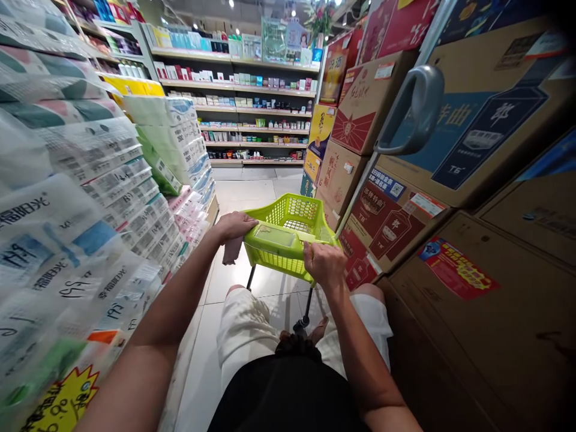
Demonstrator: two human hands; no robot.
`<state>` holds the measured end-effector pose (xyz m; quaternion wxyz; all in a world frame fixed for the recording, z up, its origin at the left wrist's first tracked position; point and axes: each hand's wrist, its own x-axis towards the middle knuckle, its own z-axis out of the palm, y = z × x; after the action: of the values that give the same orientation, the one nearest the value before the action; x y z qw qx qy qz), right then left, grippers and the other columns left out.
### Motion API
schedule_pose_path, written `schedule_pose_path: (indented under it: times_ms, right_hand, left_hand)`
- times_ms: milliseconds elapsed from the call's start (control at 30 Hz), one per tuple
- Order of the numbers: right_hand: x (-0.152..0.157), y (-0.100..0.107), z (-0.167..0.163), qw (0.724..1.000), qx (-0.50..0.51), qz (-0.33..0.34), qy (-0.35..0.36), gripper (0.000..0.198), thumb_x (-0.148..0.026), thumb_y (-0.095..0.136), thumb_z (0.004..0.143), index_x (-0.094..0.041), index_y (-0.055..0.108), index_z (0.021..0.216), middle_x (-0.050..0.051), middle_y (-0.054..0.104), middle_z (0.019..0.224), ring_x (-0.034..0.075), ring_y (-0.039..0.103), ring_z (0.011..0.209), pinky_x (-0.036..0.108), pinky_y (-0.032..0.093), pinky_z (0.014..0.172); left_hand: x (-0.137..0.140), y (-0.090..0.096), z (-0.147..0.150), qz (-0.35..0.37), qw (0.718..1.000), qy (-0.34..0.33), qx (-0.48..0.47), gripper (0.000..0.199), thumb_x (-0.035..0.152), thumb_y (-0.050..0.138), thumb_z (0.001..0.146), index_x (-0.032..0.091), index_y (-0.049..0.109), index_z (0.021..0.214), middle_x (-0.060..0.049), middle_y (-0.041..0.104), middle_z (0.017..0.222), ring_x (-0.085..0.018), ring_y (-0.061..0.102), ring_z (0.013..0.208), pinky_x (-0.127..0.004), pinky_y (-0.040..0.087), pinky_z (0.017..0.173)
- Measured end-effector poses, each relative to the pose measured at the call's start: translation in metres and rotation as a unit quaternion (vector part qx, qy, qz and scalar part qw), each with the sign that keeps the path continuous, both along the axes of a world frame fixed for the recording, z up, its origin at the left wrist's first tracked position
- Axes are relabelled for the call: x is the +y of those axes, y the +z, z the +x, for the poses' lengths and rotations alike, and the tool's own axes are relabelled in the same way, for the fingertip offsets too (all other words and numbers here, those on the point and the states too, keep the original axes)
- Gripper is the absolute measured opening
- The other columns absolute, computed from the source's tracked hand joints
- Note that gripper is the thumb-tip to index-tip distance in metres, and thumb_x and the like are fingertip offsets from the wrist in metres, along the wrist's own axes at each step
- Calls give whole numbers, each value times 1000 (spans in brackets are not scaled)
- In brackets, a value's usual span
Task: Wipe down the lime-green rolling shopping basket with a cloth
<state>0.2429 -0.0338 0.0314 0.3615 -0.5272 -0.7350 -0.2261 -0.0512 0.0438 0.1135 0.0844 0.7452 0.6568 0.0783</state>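
Note:
A lime-green plastic shopping cart (288,264) stands in front of my knees, its slotted basket showing nothing inside. My left hand (236,227) is closed over the left end of its handle bar. Under that hand hangs a small greyish-mauve cloth (233,251); whether my fingers pinch it too is hidden. My right hand (326,264) wraps round the right part of the handle, thumb on top. Between both hands a clear panel (275,237) is set into the handle. Dark legs run down from the basket to a caster (300,324) near my foot.
Tall stacks of plastic-wrapped tissue packs (126,198) line the left side. Cardboard cartons (351,174) are piled close on the right, with a grey loop handle (418,111) jutting out. A tiled floor (245,189) leads to shelves (252,110) of small boxed goods.

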Motion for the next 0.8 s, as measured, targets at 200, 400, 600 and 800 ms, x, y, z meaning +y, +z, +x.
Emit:
schedule_pose_path:
  times_ms: [200, 400, 600, 800]
  right_hand:
    - [1, -3, 17, 1000, -4, 0, 1, 54, -35, 39, 108, -19, 65, 63, 5, 67, 60, 14, 52, 56, 33, 26, 67]
    - [5, -6, 31, 999, -4, 30, 28, 54, -36, 41, 107, -20, 63, 60, 2, 66, 58, 13, 54, 56, 32, 27, 67]
    - [11, -4, 46, 998, -16, 29, 56, 56, -38, 40, 108, -20, 63, 61, 2, 67, 59, 12, 57, 57, 31, 29, 67]
    - [4, 9, 30, 999, -14, -29, 15, 49, -36, 40, 109, -19, 67, 71, 5, 71, 69, 15, 61, 62, 31, 30, 69]
  left_hand:
    - [-32, -49, 18, 263, 960, 40, -85, 54, 62, 40, 97, 23, 78, 94, -10, 77, 94, -29, 72, 94, -42, 52, 92]
    - [-41, -143, 43, 585, 783, 92, -190, 51, 61, 32, 99, 22, 66, 98, -16, 69, 104, -32, 65, 117, -59, 44, 109]
    - [-37, -89, 24, 409, 902, 63, -127, 45, 57, 45, 96, 23, 74, 89, -11, 74, 89, -28, 70, 90, -48, 52, 94]
    - [-31, -17, 9, 137, 990, 10, -37, 40, 58, 53, 89, 28, 80, 81, -4, 76, 78, -26, 69, 78, -35, 51, 76]
